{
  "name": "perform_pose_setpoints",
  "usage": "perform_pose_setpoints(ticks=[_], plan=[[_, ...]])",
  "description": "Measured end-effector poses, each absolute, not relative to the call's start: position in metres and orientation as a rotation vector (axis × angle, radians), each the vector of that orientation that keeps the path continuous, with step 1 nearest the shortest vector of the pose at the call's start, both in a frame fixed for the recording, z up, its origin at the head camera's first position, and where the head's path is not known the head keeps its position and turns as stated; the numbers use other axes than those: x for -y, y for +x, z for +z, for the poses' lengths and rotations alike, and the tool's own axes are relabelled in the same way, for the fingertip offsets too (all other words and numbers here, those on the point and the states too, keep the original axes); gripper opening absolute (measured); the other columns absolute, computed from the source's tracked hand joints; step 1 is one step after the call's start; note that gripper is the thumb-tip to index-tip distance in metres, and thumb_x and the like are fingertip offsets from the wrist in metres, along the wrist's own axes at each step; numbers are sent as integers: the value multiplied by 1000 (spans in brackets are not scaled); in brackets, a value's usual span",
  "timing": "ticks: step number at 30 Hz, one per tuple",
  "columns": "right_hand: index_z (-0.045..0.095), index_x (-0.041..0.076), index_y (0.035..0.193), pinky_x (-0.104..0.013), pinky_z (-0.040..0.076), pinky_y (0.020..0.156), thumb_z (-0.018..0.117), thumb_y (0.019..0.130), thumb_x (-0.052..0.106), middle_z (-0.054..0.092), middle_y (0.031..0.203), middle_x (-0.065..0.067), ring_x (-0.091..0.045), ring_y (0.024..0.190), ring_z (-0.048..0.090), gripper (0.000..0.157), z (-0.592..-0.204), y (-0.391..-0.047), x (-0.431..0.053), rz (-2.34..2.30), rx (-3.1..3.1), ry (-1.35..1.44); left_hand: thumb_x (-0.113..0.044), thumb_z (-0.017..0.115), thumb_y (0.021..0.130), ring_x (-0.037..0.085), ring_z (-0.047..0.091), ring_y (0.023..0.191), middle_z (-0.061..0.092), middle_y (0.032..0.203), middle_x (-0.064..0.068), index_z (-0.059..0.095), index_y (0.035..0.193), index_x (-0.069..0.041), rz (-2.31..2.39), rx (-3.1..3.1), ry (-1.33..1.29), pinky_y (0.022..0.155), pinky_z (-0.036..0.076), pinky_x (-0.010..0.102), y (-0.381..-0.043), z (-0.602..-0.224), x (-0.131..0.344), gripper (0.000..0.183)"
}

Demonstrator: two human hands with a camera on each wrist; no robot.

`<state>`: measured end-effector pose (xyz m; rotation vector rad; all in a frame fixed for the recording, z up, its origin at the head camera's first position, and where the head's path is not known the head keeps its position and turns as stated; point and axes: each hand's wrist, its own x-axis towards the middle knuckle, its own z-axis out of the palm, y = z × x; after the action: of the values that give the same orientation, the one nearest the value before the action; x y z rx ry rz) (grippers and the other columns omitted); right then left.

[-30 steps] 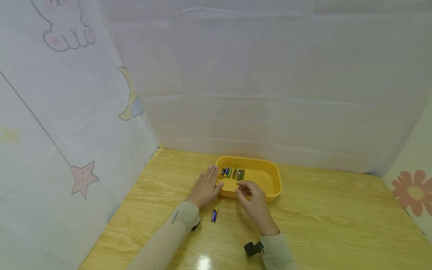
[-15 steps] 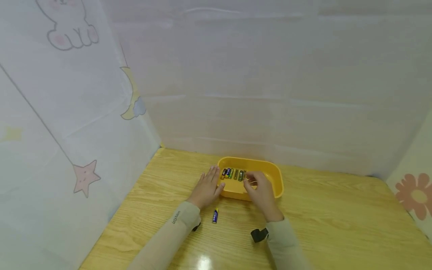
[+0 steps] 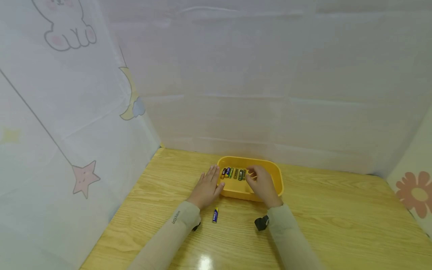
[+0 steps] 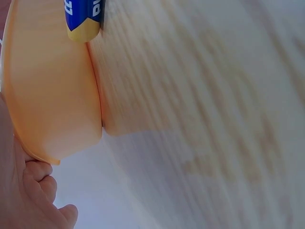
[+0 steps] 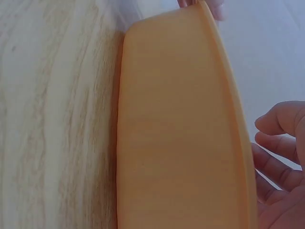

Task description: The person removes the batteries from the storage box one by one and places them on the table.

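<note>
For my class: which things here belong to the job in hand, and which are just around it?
Job in hand: yellow tray, batteries inside it, left hand, right hand, probably the loose battery.

Just around: wooden table, wall cloth, printed star, moon and flower.

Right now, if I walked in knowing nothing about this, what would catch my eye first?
Probably the bright yellow tray near the far edge of the wooden table, with the left hand against its left end and the right hand over its right half. Next, the row of batteries inside it, and one blue-and-yellow battery lying alone on the table in front.
</note>
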<state>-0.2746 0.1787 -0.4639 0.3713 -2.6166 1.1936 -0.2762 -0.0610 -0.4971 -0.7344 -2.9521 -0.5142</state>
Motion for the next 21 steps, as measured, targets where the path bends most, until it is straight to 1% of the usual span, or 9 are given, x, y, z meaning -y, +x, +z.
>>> perform_pose_setpoints(ticks=[4,12,16,21], plan=[[62,-8,127,-49,55,87,63,96,7,64,116,-22,-33,99,62,34,-464,-283,-179,1196,2673,358,-48,25,111,25,6,156,12,169,16,11,162,-1,-522,2966,-731,124,15,54,-276,-496,61,71],[61,-6,131,-51,54,90,63,96,7,62,120,-22,-35,104,61,37,-473,-299,-180,1256,2741,334,-47,26,111,25,5,156,10,169,14,10,162,-2,-525,2980,-726,124,13,52,-276,-493,60,70],[60,-5,131,-51,54,90,63,95,6,62,123,-23,-37,106,61,38,-478,-306,-179,1268,2767,315,-43,30,111,26,6,156,11,169,15,11,162,-1,-530,2973,-732,124,14,53,-274,-493,60,69],[59,-5,132,-52,53,92,66,94,6,60,127,-25,-40,110,60,40,-479,-313,-177,1271,2814,278,-43,31,111,26,7,156,12,169,15,13,162,0,-529,2960,-737,124,15,54,-275,-493,61,69]])
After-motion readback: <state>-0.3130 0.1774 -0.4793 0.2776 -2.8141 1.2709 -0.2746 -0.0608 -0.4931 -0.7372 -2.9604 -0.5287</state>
